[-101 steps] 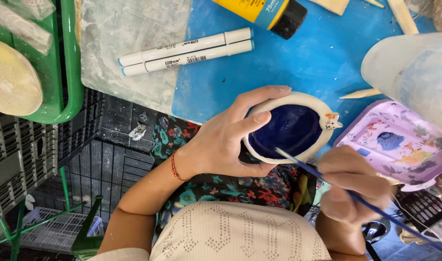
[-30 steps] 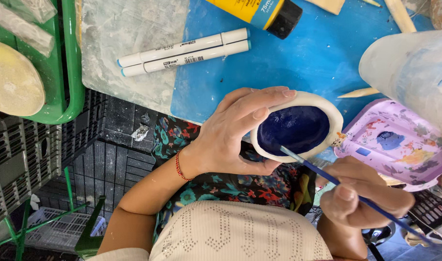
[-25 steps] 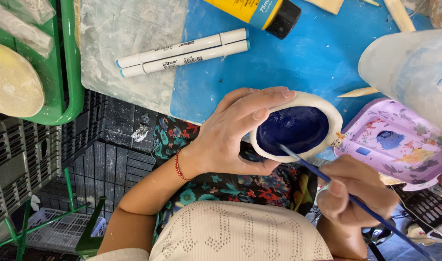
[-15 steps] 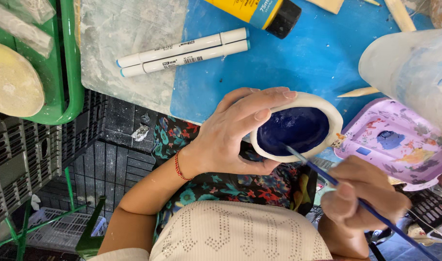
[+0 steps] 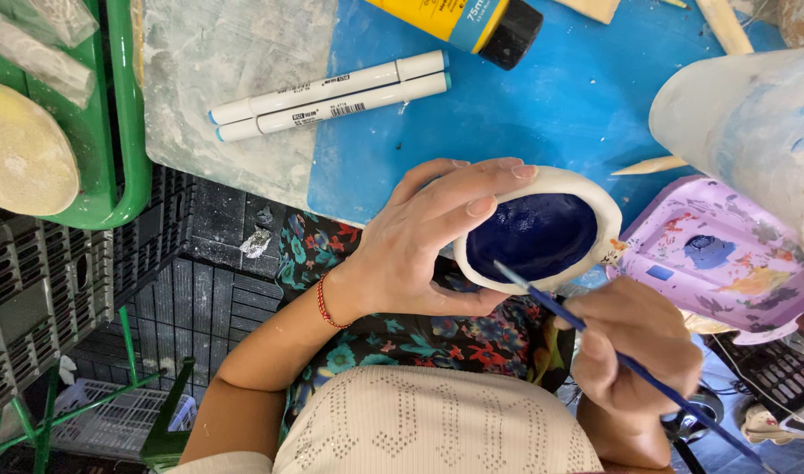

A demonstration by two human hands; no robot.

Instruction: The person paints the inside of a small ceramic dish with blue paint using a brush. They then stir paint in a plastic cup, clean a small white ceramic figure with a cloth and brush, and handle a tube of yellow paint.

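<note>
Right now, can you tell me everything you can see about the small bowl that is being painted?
The bowl is small and oval, with a thick, uneven cream rim that looks like unglazed clay. Its inside is coated in dark blue, glossy as if wet. It is tilted, opening toward the camera, above the lap at the edge of the blue table. The left hand cups it, fingers over the rim and thumb beneath. The tip of a thin blue paintbrush, in the grip of the right hand, touches the lower inside.
</note>
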